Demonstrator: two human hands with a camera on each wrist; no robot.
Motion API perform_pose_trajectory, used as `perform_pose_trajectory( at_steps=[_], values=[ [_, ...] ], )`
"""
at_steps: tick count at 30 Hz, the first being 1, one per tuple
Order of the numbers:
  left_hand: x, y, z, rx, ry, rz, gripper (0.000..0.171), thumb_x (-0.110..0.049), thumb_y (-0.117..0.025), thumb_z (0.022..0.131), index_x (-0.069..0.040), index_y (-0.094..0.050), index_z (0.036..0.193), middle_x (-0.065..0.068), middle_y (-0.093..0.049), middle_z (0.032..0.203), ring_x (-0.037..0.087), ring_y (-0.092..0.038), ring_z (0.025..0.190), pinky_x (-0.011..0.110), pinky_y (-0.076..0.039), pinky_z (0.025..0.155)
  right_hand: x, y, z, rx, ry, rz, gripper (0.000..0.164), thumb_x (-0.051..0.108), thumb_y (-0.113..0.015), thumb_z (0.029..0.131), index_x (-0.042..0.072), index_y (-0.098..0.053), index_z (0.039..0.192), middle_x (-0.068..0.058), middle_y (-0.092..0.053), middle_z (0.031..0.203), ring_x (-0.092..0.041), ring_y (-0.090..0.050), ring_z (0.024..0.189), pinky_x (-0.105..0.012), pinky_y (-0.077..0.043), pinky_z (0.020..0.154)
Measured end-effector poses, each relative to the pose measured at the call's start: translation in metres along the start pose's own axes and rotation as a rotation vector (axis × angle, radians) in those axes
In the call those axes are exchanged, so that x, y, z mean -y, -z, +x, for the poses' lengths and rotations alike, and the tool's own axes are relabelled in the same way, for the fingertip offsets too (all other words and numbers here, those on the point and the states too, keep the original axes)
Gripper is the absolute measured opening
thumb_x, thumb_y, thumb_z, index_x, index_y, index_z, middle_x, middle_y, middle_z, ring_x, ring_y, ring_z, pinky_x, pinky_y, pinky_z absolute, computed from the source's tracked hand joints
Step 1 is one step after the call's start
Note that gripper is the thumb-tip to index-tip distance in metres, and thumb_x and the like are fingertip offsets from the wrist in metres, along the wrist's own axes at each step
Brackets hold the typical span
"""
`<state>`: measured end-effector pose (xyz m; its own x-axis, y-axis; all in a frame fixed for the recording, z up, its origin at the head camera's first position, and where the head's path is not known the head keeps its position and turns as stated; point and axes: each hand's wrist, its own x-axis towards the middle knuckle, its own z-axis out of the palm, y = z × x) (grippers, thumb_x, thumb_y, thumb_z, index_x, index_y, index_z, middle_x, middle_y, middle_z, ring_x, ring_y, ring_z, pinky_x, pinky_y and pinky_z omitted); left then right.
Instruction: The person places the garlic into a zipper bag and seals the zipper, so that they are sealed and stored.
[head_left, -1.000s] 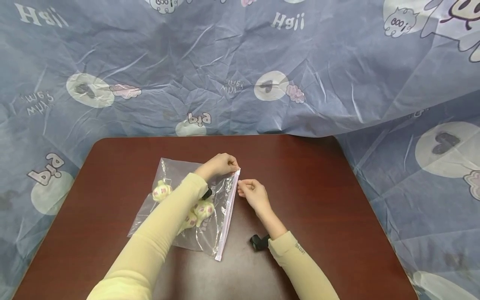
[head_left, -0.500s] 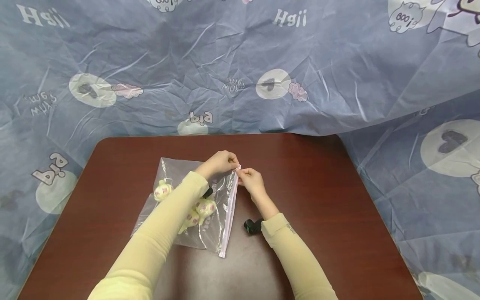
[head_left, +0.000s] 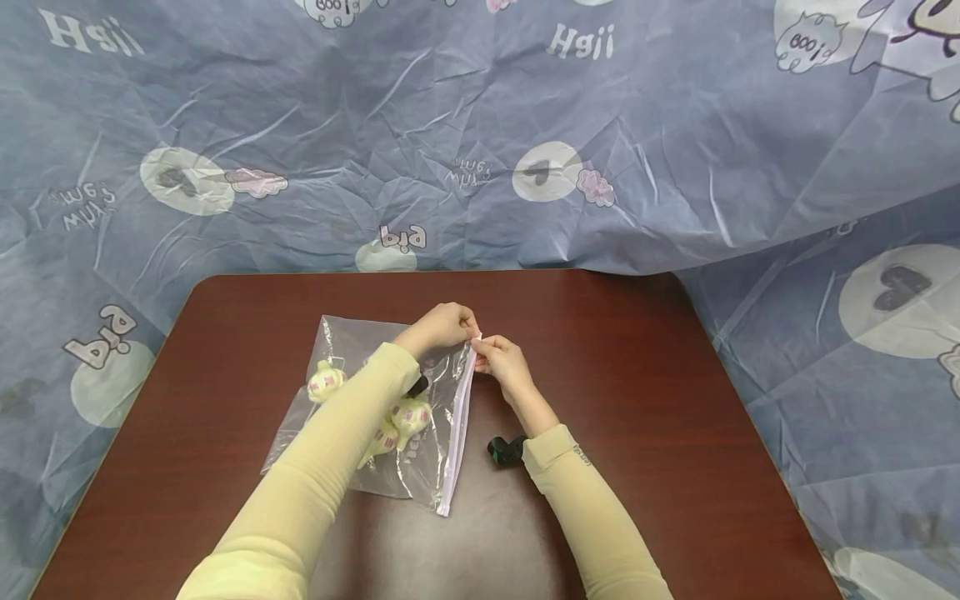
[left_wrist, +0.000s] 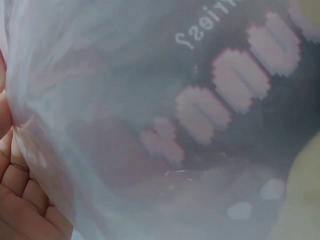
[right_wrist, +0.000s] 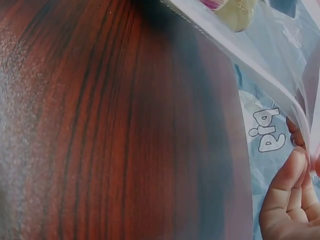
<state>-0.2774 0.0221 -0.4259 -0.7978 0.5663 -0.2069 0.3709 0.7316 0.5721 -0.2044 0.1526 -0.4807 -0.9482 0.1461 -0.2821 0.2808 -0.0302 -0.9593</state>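
Note:
A clear plastic zip bag [head_left: 360, 337] lies on the table, its pale pink zip strip [head_left: 455, 446] running down the right side. Inside are yellow toys with pink markings [head_left: 410, 417], partly covered by the left sleeve. My left hand [head_left: 442, 325] pinches the bag at the top end of the strip. Just beside it, my right hand [head_left: 504, 364] pinches the same end between thumb and fingers. In the right wrist view the strip [right_wrist: 240, 60] bends down to the right hand's fingertips [right_wrist: 297, 157]. Printed bag film [left_wrist: 115, 150] fills most of the left wrist view.
The dark red-brown table [head_left: 637, 400] reaches back to a blue patterned cloth [head_left: 450, 125] hanging behind and at the sides. A black wrist camera [head_left: 506, 451] sits by the right cuff, close over the table.
My right hand has moved up and left from beside the strip to its top end and now pinches it there. My left hand has kept its hold on the bag.

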Motion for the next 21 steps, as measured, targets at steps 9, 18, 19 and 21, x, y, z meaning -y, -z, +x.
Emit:
perform_pose_trajectory(
  at_steps=[9, 18, 19, 21],
  values=[
    [0.003, 0.001, -0.001, 0.022, 0.005, -0.004, 0.013, -0.018, -0.062, 0.094, -0.009, -0.072, 0.094, 0.001, -0.071, 0.087, 0.012, -0.056, 0.079, 0.023, -0.045, 0.072, -0.005, -0.004, -0.012, 0.043, 0.059, -0.125, 0.017, 0.011, -0.062, 0.091, 0.007, -0.056, 0.075, 0.001, -0.053, 0.062, -0.008, -0.051, 0.056, -0.021, -0.048, 0.057],
    [0.008, 0.009, -0.003, -0.018, 0.047, -0.044, 0.014, -0.017, -0.061, 0.094, -0.007, -0.072, 0.094, 0.002, -0.067, 0.084, 0.013, -0.054, 0.077, 0.023, -0.045, 0.070, -0.016, -0.014, -0.050, 0.135, 0.087, -0.218, 0.016, 0.012, -0.062, 0.091, 0.004, -0.056, 0.079, -0.001, -0.055, 0.063, -0.010, -0.051, 0.057, -0.021, -0.047, 0.056],
    [0.008, 0.009, -0.003, -0.020, 0.050, -0.047, 0.014, -0.016, -0.060, 0.094, -0.008, -0.072, 0.094, 0.002, -0.067, 0.084, 0.013, -0.054, 0.078, 0.023, -0.045, 0.071, -0.018, -0.014, -0.055, 0.141, 0.089, -0.223, 0.016, 0.012, -0.062, 0.091, 0.002, -0.057, 0.079, -0.001, -0.055, 0.063, -0.009, -0.051, 0.057, -0.021, -0.047, 0.056],
    [0.007, 0.009, -0.002, -0.025, 0.063, -0.057, 0.014, -0.016, -0.060, 0.094, -0.008, -0.072, 0.094, 0.001, -0.066, 0.083, 0.014, -0.055, 0.078, 0.024, -0.046, 0.072, -0.023, -0.014, -0.068, 0.167, 0.090, -0.240, 0.016, 0.012, -0.061, 0.092, 0.001, -0.057, 0.081, -0.001, -0.055, 0.064, -0.008, -0.050, 0.057, -0.020, -0.047, 0.055]
  ],
)
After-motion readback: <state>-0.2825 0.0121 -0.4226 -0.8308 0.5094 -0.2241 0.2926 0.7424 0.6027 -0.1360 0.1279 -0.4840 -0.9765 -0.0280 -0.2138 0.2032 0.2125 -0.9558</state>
